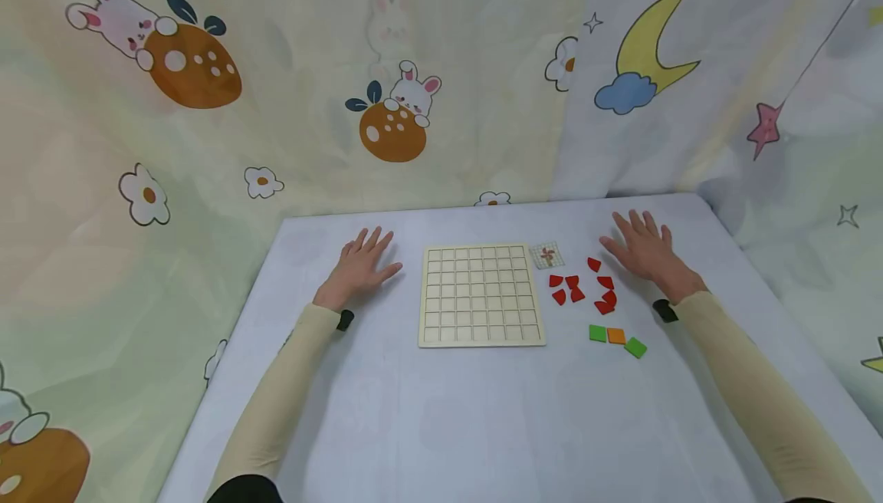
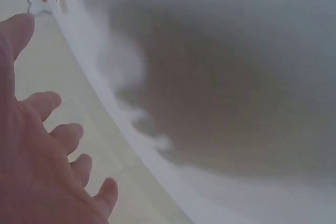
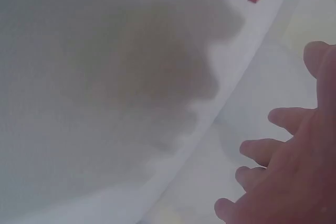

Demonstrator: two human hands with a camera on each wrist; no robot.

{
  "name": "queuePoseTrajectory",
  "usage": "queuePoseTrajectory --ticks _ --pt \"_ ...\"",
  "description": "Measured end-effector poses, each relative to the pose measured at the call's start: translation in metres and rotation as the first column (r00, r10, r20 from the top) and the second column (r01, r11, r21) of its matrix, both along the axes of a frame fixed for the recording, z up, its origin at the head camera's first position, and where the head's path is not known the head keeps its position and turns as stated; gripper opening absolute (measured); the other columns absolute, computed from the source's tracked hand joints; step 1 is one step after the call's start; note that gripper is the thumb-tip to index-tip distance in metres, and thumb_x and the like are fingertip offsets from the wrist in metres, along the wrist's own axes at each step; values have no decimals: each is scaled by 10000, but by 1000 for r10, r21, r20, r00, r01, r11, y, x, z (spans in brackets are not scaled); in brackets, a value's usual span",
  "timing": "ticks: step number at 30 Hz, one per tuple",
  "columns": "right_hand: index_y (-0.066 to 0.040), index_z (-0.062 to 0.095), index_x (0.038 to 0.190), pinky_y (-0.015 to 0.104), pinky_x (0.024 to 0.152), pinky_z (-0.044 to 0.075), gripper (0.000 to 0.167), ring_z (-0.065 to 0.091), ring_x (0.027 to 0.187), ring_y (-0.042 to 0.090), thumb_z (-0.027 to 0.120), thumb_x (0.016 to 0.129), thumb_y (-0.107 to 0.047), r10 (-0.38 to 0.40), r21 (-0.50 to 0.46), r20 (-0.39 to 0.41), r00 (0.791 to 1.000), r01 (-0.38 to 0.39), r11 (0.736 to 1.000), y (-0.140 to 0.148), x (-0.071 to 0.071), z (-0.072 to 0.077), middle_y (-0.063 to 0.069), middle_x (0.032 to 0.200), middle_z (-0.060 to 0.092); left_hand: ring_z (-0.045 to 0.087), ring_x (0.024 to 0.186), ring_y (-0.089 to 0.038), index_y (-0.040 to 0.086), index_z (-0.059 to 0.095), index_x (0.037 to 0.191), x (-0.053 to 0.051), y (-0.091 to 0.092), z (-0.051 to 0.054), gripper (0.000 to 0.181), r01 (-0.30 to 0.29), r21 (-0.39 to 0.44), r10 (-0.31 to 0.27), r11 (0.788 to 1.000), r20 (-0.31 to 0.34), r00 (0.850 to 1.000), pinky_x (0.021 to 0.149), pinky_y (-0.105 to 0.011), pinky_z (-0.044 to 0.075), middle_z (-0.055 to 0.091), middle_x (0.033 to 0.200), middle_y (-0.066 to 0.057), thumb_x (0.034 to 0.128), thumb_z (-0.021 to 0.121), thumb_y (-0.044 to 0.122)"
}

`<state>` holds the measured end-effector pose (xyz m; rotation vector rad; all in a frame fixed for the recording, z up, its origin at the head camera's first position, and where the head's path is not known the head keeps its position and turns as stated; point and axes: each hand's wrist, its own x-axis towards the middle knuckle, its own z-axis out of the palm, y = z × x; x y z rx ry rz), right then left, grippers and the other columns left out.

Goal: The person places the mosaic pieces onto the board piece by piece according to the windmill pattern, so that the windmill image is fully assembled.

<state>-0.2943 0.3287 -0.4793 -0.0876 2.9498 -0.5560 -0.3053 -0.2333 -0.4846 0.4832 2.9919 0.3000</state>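
Note:
My left hand [image 1: 356,267] is spread over the table to the left of a pale wooden grid board [image 1: 483,296], holding nothing. On the far right my right hand [image 1: 648,252] is also spread, its fingers apart and nothing in them. Beside it lie several red pieces [image 1: 605,282] with rounded edges; others [image 1: 559,297] lie nearer the board. A small gridded card [image 1: 547,255] with a flower-like picture touches or nearly touches the board's upper right corner. Both wrist views show the palms and extended fingers, with shadows on the cloth.
Two green squares [image 1: 597,333] and an orange square [image 1: 616,336] lie in a row below the red pieces. White cloth covers the table [image 1: 455,426]. A curtain [image 1: 297,104] printed with rabbits, flowers and a moon hangs behind its far edge.

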Motion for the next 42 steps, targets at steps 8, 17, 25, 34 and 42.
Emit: queuePoseTrajectory --ticks 8,17,25,34,42 --pt "-49 72 1611 740 1152 -55 853 -98 1498 528 467 1021 -521 27 8 77 997 -28 1000 -14 1 -2 324 1634 26 11 1581 -333 271 202 1620 22 23 1 812 147 -27 -145 989 78 986 1228 -598 132 115 1706 -56 966 486 659" --pt "-37 168 1598 757 1138 104 795 69 1479 530 511 1021 -463 84 5 119 989 -85 996 -23 10 -4 301 1618 179 -3 1580 -339 306 243 1609 36 34 -3 870 222 -7 -219 975 122 968 1224 -607 132 112 1706 -57 904 528 730" --pt "-41 287 1569 719 1127 249 708 232 1449 493 578 1011 -366 167 26 73 983 -169 985 -35 25 -4 260 1567 338 -3 1578 -351 317 250 1606 37 36 -8 881 233 -23 -227 972 145 963 1228 -595 139 107 1706 -65 892 496 770" --pt "-41 487 1462 626 1082 401 575 451 1332 415 642 985 -321 255 5 -2 967 -255 967 -64 41 0 222 1442 516 -25 1582 -323 349 221 1607 35 36 -12 898 208 -24 -202 978 162 966 1230 -604 134 79 1709 -38 875 498 789" --pt "-16 664 1218 432 804 536 420 584 866 232 714 932 -320 325 116 -111 939 -312 943 -87 48 -1 95 1017 664 -44 1582 -315 367 202 1608 35 36 -14 902 199 -26 -192 980 169 967 1229 -601 145 67 1711 -25 870 482 804"
